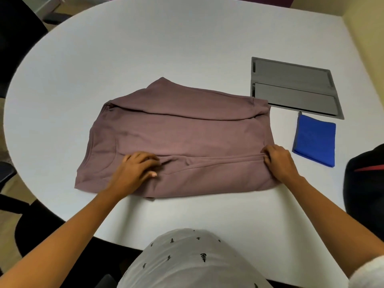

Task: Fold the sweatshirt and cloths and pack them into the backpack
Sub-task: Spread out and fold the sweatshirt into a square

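A mauve sweatshirt (178,129) lies partly folded across the middle of the white table (166,42), with a sleeve laid along its near part. My left hand (138,168) presses flat on the sleeve fold near the sweatshirt's left middle, fingers spread. My right hand (278,159) pinches the fabric at the sweatshirt's right edge. A folded blue cloth (314,140) rests on the table to the right of the sweatshirt. The dark backpack (363,183), with a red stripe, shows at the right edge beside the table.
A grey cable-port cover (291,86) is set into the table behind the blue cloth. Black office chairs (18,28) stand at the left. A yellow wall (365,34) borders the table on the right.
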The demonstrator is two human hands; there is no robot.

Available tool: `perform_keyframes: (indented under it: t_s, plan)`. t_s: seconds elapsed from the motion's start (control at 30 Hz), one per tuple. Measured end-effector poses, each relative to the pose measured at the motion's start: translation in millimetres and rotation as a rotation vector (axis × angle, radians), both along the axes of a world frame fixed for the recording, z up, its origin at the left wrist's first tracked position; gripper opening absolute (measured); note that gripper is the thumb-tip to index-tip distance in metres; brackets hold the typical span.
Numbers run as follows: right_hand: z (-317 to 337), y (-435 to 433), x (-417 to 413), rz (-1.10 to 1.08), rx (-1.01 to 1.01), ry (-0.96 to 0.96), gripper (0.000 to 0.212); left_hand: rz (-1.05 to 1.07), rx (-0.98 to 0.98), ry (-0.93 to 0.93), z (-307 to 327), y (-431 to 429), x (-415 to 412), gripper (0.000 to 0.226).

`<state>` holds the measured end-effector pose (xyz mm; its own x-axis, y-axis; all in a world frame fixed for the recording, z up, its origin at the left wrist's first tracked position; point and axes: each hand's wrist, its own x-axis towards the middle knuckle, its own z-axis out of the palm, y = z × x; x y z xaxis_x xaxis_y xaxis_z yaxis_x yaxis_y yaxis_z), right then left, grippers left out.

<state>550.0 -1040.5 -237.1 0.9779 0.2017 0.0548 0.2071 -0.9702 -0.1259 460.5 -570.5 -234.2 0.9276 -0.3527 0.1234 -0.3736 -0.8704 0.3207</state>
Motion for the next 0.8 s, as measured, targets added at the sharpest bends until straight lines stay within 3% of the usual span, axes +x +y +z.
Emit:
perform_keyframes:
  t_s: [0.13, 0.23, 0.4, 0.47, 0.57, 0.7, 0.8]
  plan:
    - [-11.1, -5.4, -10.0, -0.017, 0.030, -0.043, 0.011, 0.054, 0.110, 0.013, -6.5, 10.1, -10.3, 0.060]
    - [-16.8, -10.0, -14.1, -0.017, 0.051, -0.044, 0.014, 0.098, 0.069, -0.034, -1.4, 15.0, -6.2, 0.042]
    - [-24.5, -14.9, -14.3, -0.102, 0.114, -0.051, 0.016, 0.527, -0.473, 0.046, 3.2, 27.0, 12.9, 0.003]
    - [-27.3, -12.2, -13.8, -0.138, 0.124, -0.043, 0.016, 0.647, -0.525, 0.168, -3.4, 18.3, 23.0, 0.004]
    - [-32.6, -7.7, -14.8, -0.156, 0.147, -0.032, 0.016, 0.680, -0.388, 0.194, -10.1, 2.1, 33.7, 0.003]
    - [-22.9, 6.9, -27.0, -0.325, 0.343, -0.046, 0.025, 0.629, -0.145, 0.072, -1.7, -9.7, 25.1, 0.006]
    - [-18.2, 33.2, -58.8, -0.031, 0.177, -0.158, 0.033, 0.449, -0.056, -0.111, 2.2, -15.8, 8.7, 0.014]
